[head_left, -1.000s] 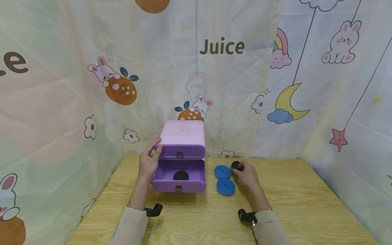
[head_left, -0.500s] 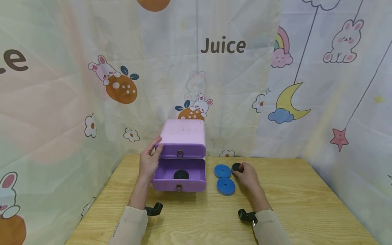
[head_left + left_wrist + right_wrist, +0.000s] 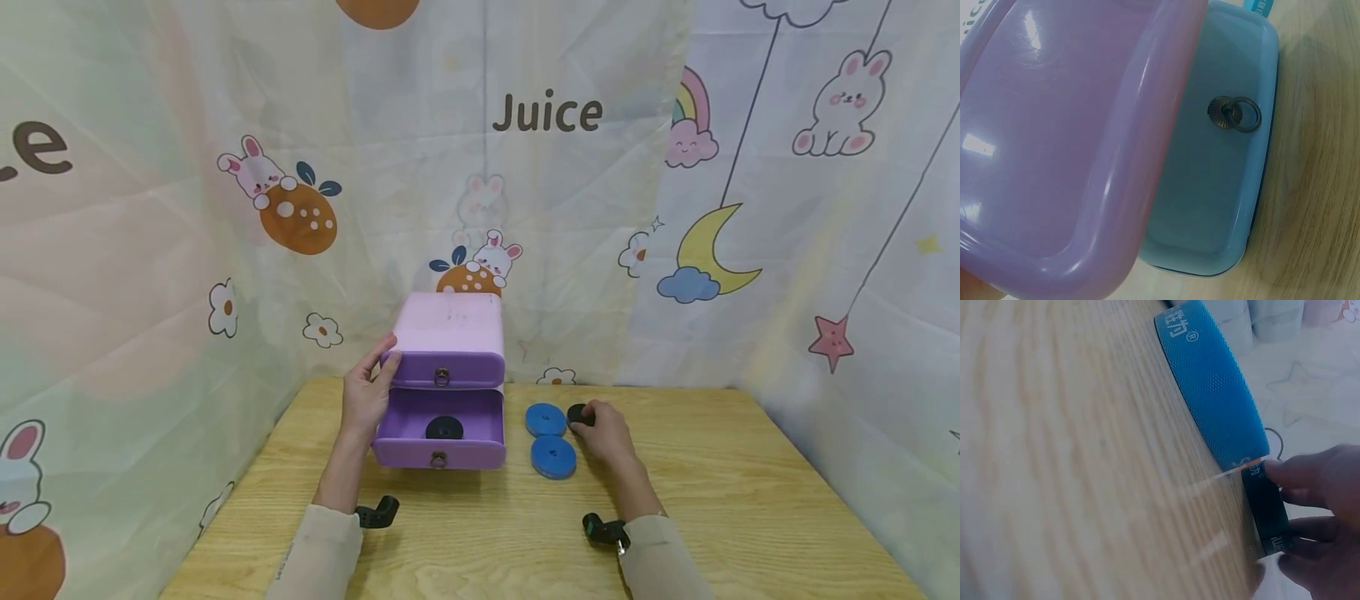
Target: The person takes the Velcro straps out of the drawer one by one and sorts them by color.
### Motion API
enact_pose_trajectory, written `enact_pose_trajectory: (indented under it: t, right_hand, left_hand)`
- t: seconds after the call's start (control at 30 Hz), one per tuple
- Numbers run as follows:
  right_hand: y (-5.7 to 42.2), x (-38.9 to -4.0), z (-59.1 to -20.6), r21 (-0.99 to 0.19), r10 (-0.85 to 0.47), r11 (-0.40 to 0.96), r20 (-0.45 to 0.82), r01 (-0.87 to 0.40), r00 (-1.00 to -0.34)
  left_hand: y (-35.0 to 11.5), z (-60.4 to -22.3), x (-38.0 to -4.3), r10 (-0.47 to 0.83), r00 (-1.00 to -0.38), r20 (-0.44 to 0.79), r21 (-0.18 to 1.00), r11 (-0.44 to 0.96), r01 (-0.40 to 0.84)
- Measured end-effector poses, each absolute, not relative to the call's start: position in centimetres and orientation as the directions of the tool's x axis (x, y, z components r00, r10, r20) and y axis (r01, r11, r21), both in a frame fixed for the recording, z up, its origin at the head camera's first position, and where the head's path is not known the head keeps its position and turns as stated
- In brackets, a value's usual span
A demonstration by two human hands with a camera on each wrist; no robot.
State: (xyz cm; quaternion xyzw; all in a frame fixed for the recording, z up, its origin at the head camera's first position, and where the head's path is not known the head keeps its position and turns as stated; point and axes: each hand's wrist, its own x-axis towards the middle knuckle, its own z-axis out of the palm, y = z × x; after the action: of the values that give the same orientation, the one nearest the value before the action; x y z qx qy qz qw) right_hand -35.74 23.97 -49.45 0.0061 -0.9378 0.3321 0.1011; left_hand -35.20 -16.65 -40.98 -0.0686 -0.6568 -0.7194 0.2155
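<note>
Left hand (image 3: 363, 404) grips drawer box (image 3: 452, 321); lower drawer (image 3: 472, 456) out. Right hand (image 3: 607, 432) pinches black disc (image 3: 577, 412); blue discs (image 3: 553, 463) beside it.

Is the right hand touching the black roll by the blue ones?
Touching: the right wrist view shows the right hand gripping the black roll.

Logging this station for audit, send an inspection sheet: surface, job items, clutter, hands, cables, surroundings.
Surface: wood-grain table.
Job items: pink-and-purple drawer unit; upper drawer shut; lower drawer pulled open, one black disc inside; two blue discs on the table, right of the drawer unit.
Clutter: nothing seen.
Hands: left hand grips the drawer unit's left edge; right hand pinches a second black disc.
Cables: nothing seen.
Surroundings: cartoon-print backdrop; black device at each wrist.
</note>
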Motion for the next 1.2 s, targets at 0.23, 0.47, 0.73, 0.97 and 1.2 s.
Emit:
enact_pose_trajectory:
  t: [0.23, 0.47, 0.73, 0.97, 1.2]
  right_hand:
    - [23.6, -35.7, -48.6, -0.643, 0.083, 0.763, 0.196, -0.064, -0.977]
    - [22.4, -35.1, -46.0, -0.624, 0.039, 0.761, 0.315, -0.176, -0.948]
    - [20.2, -33.4, -41.8, -0.643, -0.056, 0.668, 0.458, -0.374, -0.887]
    - [17.6, -31.2, -38.7, -0.657, -0.185, 0.507, 0.55, -0.559, -0.814]
    - [15.6, -30.1, -37.9, -0.643, -0.247, 0.484, 0.551, -0.594, -0.797]
  left_hand:
    - [-16.7, -41.1, -35.2, -0.22, -0.896, 0.385, 0.912, -0.055, 0.406]
    - [-16.7, -41.3, -35.3, -0.22, -0.891, 0.398, 0.905, -0.066, 0.42]
    - [-16.6, -41.4, -35.4, -0.222, -0.88, 0.419, 0.896, -0.054, 0.441]
    - [-16.6, -41.4, -35.5, -0.226, -0.879, 0.419, 0.898, -0.041, 0.438]
    - [-16.6, -41.3, -35.5, -0.225, -0.876, 0.427, 0.894, -0.042, 0.446]
